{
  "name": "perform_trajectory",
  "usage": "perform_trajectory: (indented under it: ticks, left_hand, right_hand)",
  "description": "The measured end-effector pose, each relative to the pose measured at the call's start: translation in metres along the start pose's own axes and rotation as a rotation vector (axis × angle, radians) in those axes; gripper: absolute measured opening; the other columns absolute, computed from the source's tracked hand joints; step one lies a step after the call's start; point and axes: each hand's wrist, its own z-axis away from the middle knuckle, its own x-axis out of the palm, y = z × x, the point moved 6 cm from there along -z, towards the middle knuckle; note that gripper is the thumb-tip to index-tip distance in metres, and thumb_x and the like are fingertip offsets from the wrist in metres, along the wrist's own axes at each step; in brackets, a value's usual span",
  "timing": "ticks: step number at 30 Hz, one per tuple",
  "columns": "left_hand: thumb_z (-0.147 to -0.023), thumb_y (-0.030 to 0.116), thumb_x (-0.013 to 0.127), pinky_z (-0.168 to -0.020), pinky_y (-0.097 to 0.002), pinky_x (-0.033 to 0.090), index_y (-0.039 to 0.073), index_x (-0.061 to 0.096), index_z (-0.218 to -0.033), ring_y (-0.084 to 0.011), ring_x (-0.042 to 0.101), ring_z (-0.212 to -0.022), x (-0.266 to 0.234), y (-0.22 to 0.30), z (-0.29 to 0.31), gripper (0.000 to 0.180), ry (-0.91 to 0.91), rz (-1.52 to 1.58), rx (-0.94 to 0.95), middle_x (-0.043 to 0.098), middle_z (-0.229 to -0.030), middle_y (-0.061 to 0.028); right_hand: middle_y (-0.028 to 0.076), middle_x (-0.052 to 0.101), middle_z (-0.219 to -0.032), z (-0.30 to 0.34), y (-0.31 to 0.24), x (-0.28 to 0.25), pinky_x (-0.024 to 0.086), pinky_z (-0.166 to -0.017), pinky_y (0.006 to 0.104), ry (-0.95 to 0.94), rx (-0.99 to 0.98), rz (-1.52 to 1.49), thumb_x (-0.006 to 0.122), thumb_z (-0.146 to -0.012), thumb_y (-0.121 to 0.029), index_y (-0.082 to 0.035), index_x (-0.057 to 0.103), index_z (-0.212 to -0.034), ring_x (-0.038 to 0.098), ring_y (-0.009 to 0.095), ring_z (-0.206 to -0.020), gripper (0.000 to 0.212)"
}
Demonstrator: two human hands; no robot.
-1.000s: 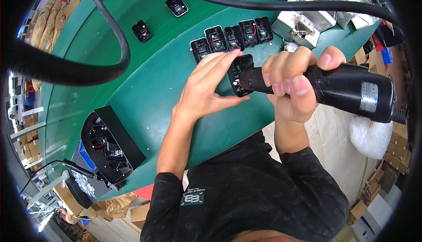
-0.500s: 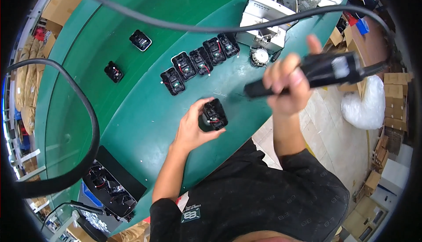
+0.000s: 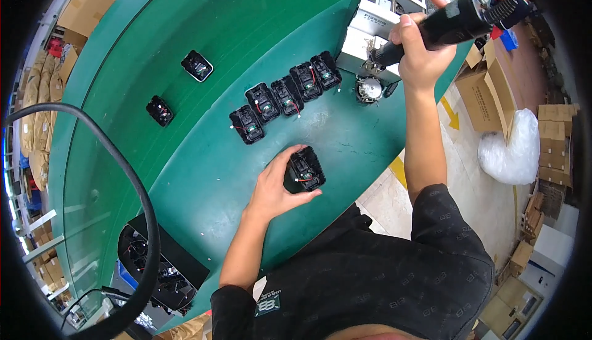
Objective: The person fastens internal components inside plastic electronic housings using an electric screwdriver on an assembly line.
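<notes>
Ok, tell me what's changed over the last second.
The right hand has carried the black corded tool away from the black housing, up and to the right, so its tip now appears at the white machine. Nothing was let go: the left hand still holds the housing. The row of five housings stayed put.

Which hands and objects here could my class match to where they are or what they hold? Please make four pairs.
1. Left hand
2. Right hand
3. Five casings
4. White plastic bundle

A. beside the stacked cardboard boxes
B. gripping a black tool
C. holding one black casing
D. lined up on the green table

Pairs: 1-C, 2-B, 3-D, 4-A
</notes>
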Motion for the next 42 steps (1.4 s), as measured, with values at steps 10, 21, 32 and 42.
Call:
perform_trajectory:
  ticks: [10,21,32,42]
  left_hand:
    - [-0.056,0.026,0.088,-0.088,-0.0356,0.051,0.004,0.047,-0.127,-0.0257,0.063,-0.102,-0.001,-0.009,0.004,0.084,0.024,0.095,0.012,0.061,-0.115,-0.0124]
    - [-0.058,0.012,0.087,-0.093,-0.0358,0.05,0.002,0.041,-0.132,-0.0219,0.063,-0.104,-0.001,-0.006,0.002,0.087,0.05,0.296,0.027,0.061,-0.112,-0.0134]
    - [-0.058,0.02,0.087,-0.094,-0.0384,0.049,0.003,0.046,-0.128,-0.026,0.059,-0.112,-0.014,0.009,-0.004,0.083,0.079,0.206,0.038,0.056,-0.124,-0.0141]
    - [-0.06,0.026,0.083,-0.099,-0.0425,0.044,0.001,0.054,-0.122,-0.0368,0.045,-0.126,-0.017,0.112,-0.025,0.073,-0.11,-0.295,0.642,0.035,-0.144,-0.0208]
  right_hand:
    - [0.002,0.051,-0.066,-0.019,0.023,0.013,0.043,-0.049,0.0269,-0.088,0.377,-0.028,0.064,-0.078,-0.005,-0.001,0.043,-0.126,0.05,0.011,-0.051,0.053]
    - [0.001,0.051,-0.061,-0.032,0.017,0.027,0.042,-0.046,0.0253,-0.07,0.361,0.115,0.065,-0.077,-0.005,0.0,0.05,-0.114,0.05,0.011,-0.048,0.04]
    - [0.002,0.049,-0.062,-0.023,-0.045,0.028,0.043,-0.047,0.0265,0.041,0.403,-0.153,0.059,-0.081,-0.003,-0.001,0.04,-0.129,0.047,0.011,-0.048,0.051]
    - [0.0,0.041,-0.071,0.007,-0.098,0.038,0.043,-0.057,0.0279,-0.299,0.33,-0.872,0.044,-0.093,-0.017,-0.006,0.042,-0.079,0.046,0.007,-0.057,0.017]
